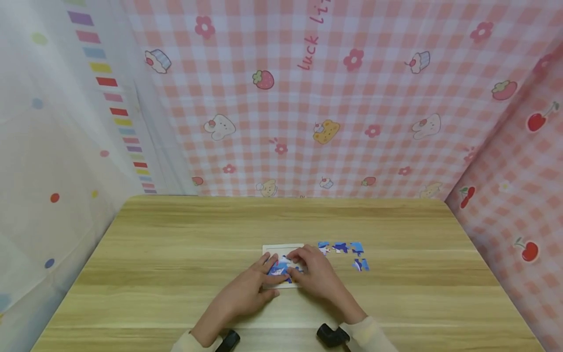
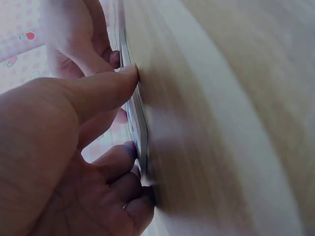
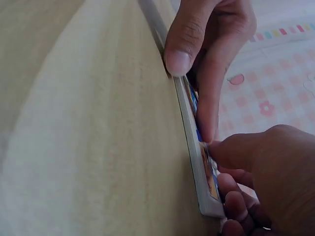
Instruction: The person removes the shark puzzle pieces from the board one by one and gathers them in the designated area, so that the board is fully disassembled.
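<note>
A small jigsaw puzzle board (image 1: 283, 247) with a pale frame lies on the table, partly filled with blue sea-animal pieces. My left hand (image 1: 246, 291) spreads over its left side, index finger across the lower part. Its thumb (image 3: 178, 61) touches the board's near edge in the right wrist view. Over the right side, my right hand (image 1: 317, 274) has bent fingers and holds a puzzle piece (image 1: 293, 264) between thumb and index finger; the hand covers much of it. Both hands (image 2: 83, 113) meet close together at the thin board (image 2: 140, 125) in the left wrist view.
Several loose puzzle pieces (image 1: 340, 248) lie to the right of the board, one piece (image 1: 361, 264) nearer me. The wooden table (image 1: 176, 244) backs onto a pink checked curtain (image 1: 308, 98). Black wrist mounts (image 1: 333, 336) sit by the sleeves.
</note>
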A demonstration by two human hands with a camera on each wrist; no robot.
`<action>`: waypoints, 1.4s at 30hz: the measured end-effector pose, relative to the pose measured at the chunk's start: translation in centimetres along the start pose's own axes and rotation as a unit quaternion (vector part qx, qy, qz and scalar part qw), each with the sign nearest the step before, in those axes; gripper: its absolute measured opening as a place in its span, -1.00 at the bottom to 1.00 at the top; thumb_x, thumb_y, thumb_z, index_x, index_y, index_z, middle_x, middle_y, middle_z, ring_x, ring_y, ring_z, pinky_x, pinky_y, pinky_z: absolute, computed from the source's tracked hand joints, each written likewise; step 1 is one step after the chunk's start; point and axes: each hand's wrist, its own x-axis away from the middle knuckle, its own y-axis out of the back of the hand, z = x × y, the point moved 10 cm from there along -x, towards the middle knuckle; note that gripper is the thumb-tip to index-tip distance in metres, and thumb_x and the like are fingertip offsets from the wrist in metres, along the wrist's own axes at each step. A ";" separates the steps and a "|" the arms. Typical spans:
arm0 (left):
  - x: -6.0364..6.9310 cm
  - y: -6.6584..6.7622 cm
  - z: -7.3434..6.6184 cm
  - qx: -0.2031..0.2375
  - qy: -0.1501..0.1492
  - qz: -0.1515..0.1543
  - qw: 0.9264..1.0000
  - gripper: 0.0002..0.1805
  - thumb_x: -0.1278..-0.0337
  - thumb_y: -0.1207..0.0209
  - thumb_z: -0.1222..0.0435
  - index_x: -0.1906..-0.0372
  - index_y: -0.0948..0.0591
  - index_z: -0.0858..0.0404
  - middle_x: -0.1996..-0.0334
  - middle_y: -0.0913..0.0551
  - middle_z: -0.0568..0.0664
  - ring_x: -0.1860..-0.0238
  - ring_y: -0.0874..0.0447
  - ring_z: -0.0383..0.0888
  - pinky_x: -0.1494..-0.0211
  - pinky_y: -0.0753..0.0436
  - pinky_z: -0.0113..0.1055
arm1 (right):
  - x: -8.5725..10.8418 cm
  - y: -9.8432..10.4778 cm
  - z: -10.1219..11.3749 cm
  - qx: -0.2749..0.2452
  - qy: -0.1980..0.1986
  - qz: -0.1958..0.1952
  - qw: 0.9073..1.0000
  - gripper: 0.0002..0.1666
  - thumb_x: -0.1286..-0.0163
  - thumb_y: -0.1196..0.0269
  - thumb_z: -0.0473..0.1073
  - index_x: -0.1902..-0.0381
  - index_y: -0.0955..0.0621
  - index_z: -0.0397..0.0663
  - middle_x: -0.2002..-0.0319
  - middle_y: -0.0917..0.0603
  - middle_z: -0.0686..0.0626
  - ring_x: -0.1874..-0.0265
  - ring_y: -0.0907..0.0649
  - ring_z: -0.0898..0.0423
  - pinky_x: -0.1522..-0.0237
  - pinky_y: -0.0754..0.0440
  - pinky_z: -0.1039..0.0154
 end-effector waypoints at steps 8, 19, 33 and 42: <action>-0.1 0.1 0.1 0.000 0.000 0.001 1.000 -0.57 -0.39 -0.25 0.18 -0.32 -0.62 -0.05 -0.59 -0.21 0.17 -0.65 -0.02 0.20 -0.58 -0.26 0.22 | 0.0 0.0 -0.4 -0.026 -0.001 -0.004 1.000 -0.76 -0.30 -0.43 -0.16 0.07 -0.69 0.06 0.28 -0.61 0.13 0.29 -0.47 0.20 0.23 -0.44 0.36; -0.2 0.0 0.2 -0.001 0.005 0.003 1.000 -0.59 -0.40 -0.23 0.16 -0.31 -0.63 -0.06 -0.59 -0.21 0.17 -0.65 -0.03 0.20 -0.58 -0.27 0.22 | -0.1 0.1 -0.9 -0.052 -0.017 -0.017 0.998 -0.73 -0.26 -0.48 -0.20 0.12 -0.66 0.07 0.28 -0.63 0.11 0.28 -0.51 0.18 0.20 -0.48 0.37; -0.1 -0.1 0.4 -0.005 0.012 0.006 1.000 -0.58 -0.40 -0.22 0.14 -0.31 -0.62 -0.10 -0.61 -0.18 0.11 -0.66 0.00 0.17 -0.60 -0.23 0.20 | -0.1 0.0 -0.4 -0.123 -0.022 0.001 0.992 -0.65 -0.22 -0.43 -0.38 0.12 -0.63 0.10 0.32 -0.72 0.10 0.38 -0.59 0.28 0.32 -0.62 0.41; -0.2 0.0 0.3 -0.006 0.005 0.007 1.000 -0.57 -0.40 -0.24 0.16 -0.31 -0.62 -0.14 -0.59 -0.21 0.14 -0.65 -0.03 0.18 -0.57 -0.29 0.22 | 0.0 1.2 -0.6 -0.112 -0.025 -0.015 0.993 -0.70 -0.26 -0.44 -0.34 0.07 -0.67 0.00 0.32 -0.72 0.11 0.41 -0.58 0.28 0.36 -0.60 0.43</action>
